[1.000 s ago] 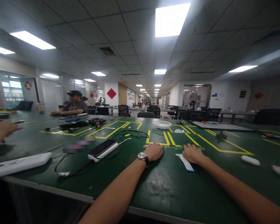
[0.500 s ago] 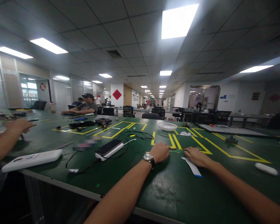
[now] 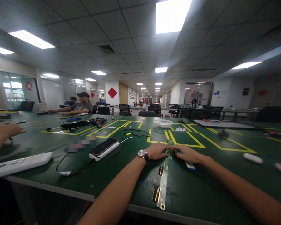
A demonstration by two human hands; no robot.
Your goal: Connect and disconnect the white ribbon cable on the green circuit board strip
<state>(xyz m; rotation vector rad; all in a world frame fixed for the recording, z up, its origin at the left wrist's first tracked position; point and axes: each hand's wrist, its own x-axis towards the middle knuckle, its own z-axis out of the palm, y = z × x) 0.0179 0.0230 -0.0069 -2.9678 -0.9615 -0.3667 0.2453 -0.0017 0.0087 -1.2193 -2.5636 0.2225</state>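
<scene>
A long, narrow green circuit board points lengthwise toward me, with brown-gold flex tabs sticking out along its left side. From the left, my left hand, wearing a watch, closes its fingers on the board's far part. My right hand meets it there from the right, thumb and fingers pinched at the board's edge. Partly covered by that hand, a white flat ribbon cable with a blue end lies on the green table.
Left of my hands sit a phone on a white block, a black cable and a long white device. Beyond are a white basket and yellow tape lines. A co-worker's hand is at far left.
The circuit board has swung from lying crosswise between my hands to pointing lengthwise toward me. My hands have come closer together on it. The view has shifted slightly right.
</scene>
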